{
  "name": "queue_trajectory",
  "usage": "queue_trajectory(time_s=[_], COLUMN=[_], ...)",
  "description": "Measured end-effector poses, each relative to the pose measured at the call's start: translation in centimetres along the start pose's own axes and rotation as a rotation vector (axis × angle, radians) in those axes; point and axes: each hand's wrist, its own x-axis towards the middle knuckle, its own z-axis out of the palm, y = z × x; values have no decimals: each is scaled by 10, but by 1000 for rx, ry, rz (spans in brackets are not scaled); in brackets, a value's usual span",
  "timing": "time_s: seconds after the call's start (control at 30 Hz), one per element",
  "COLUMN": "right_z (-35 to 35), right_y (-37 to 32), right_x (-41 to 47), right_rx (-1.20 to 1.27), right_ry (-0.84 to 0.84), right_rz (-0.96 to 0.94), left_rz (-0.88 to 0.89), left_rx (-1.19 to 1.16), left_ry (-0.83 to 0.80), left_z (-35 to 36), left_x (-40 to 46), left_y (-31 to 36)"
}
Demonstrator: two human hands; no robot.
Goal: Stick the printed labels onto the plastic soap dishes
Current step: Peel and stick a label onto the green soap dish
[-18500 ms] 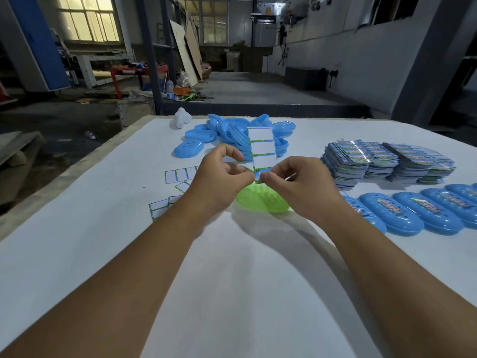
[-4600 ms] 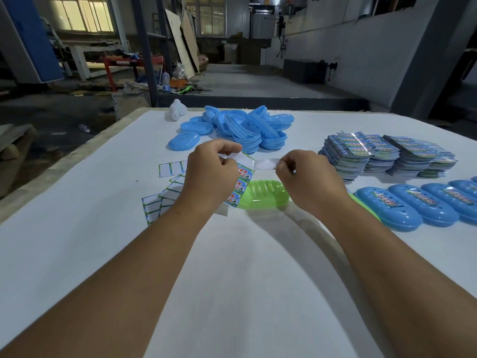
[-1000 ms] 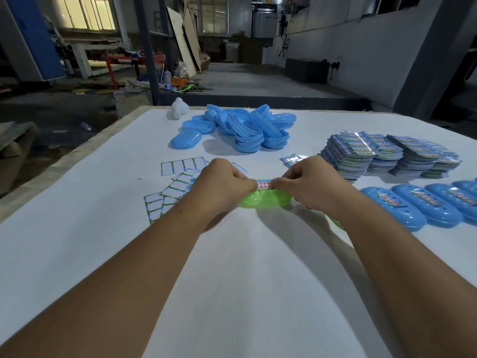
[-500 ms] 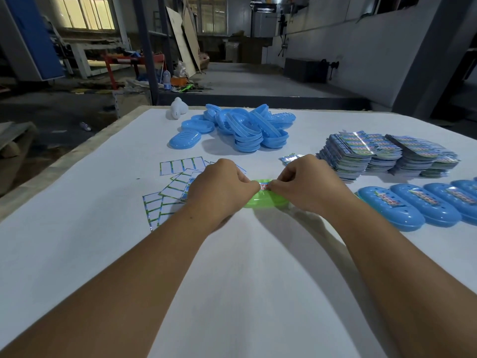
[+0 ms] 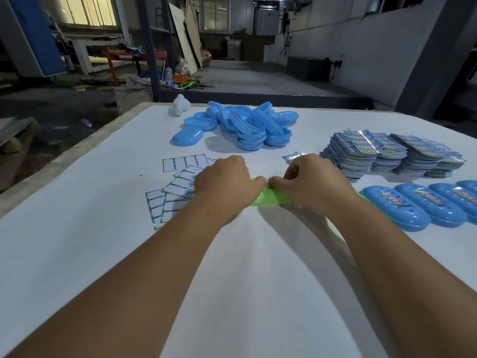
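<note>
A green plastic soap dish (image 5: 269, 199) lies on the white table (image 5: 245, 280) in front of me. My left hand (image 5: 224, 184) covers its left half and my right hand (image 5: 309, 179) its right half, fingers curled over the dish. Both thumbs meet at the middle, pressing on a printed label (image 5: 267, 186), of which only a sliver shows between the thumb tips. Most of the dish and label is hidden under my hands.
A pile of plain blue soap dishes (image 5: 247, 127) sits at the back. Several labelled blue dishes (image 5: 418, 205) line the right side. Stacks of label sheets (image 5: 387, 153) lie behind them. Used backing sheets (image 5: 175, 189) lie left of my hands. A white object (image 5: 180, 105) stands far left.
My thumbs have slid closer together along the label on the green dish, hiding more of it. The dish stays in place.
</note>
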Motion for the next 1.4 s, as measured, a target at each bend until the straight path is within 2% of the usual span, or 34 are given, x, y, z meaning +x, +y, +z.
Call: queue_trajectory(time_s=[0.17, 0.27, 0.37, 0.43, 0.57, 0.7, 1.07, 1.27, 1.4], right_z=[1, -3, -5, -2, 6, 3, -30, -48, -50], right_y=[9, 13, 10, 6, -2, -5, 7, 20, 24], right_x=[4, 8, 8, 5, -8, -11, -23, -22, -18], right_rx=[116, 268, 303, 320, 254, 68, -324, -291, -215], right_ry=[-39, 115, 228, 173, -136, -196, -245, -307, -297], right_rz=[5, 13, -58, -150, -344, -427, -173, -81, -89], left_rz=[-31, -63, -71, -66, -41, -38, -35, -51, -52], left_rx=[-176, -271, -313, -323, -316, -310, -292, -286, -282], left_ry=[-32, 27, 128, 168, 161, 153, 107, 101, 94], left_z=[4, 3, 0, 0, 2, 2, 4, 4, 3], left_x=[-1, 1, 2, 2, 0, 1, -1, -1, -1], left_y=[-10, -13, -14, -14, -14, -13, -11, -10, -10])
